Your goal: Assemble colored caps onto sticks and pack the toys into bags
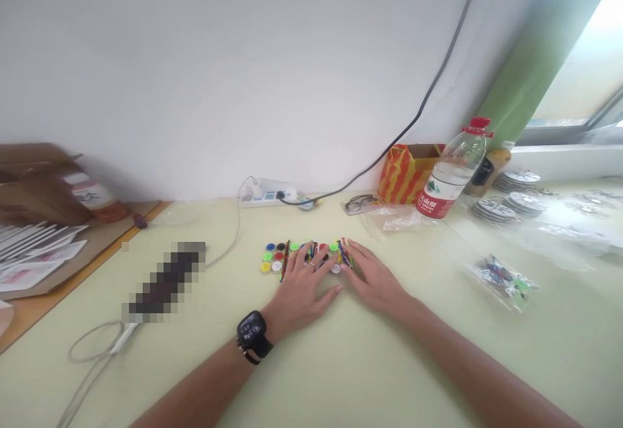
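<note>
Small round plastic pieces in blue, black, green, red, yellow and white stand in rows on the pale table; a yellow one (265,268) is at the near left corner. Between them lie narrow multicoloured bundles (285,261), too small to make out. My left hand (304,285), with a ring and a black watch (252,328), lies palm down over the middle of the group, fingers spread, covering part of it. At the group's right end, my right hand (374,280) rests with fingers stretched out against another coloured bundle (345,254).
Behind the pieces are a power strip (268,194) and glasses (360,203). To the right stand a large water bottle (450,178), a striped bag (402,175), stacked discs (494,211) and a parts packet (503,282). A pixelated dark object (168,282) and cable lie left.
</note>
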{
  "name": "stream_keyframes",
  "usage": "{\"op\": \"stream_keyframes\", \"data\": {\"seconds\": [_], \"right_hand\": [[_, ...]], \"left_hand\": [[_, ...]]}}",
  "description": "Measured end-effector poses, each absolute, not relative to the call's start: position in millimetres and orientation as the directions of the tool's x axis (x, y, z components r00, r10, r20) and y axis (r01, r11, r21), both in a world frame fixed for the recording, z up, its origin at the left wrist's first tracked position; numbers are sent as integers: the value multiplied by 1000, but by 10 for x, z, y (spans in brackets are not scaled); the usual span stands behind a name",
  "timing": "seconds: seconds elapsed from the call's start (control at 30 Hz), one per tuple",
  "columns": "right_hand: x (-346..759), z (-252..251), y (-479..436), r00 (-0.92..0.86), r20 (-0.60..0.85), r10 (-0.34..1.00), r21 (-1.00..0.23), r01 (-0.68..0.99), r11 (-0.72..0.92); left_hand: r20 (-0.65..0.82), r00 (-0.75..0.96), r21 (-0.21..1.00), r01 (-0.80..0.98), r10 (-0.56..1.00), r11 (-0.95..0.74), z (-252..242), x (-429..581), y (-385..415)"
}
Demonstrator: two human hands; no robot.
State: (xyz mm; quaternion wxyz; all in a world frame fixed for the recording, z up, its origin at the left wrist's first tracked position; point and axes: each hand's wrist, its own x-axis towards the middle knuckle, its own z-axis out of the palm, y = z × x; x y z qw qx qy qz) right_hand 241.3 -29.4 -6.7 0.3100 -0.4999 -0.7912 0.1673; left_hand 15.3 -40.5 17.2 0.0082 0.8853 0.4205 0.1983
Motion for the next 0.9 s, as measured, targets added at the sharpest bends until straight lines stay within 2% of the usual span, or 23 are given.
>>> {"op": "stream_keyframes", "data": {"seconds": [0.53, 0.73, 0.9], "right_hand": [[2466, -84, -313, -355, 348, 868, -543, 678, 496], [2426, -26, -379, -405, 314, 859, -594, 622, 510], [2430, -6, -383, -408, 313, 858, -622, 595, 510]], "left_hand": [[304, 616, 183, 711, 726, -679, 194, 139, -426], [288, 618, 195, 710, 732, -676, 175, 136, -415], [346, 613, 200, 692, 710, -694, 145, 127, -404]]}}
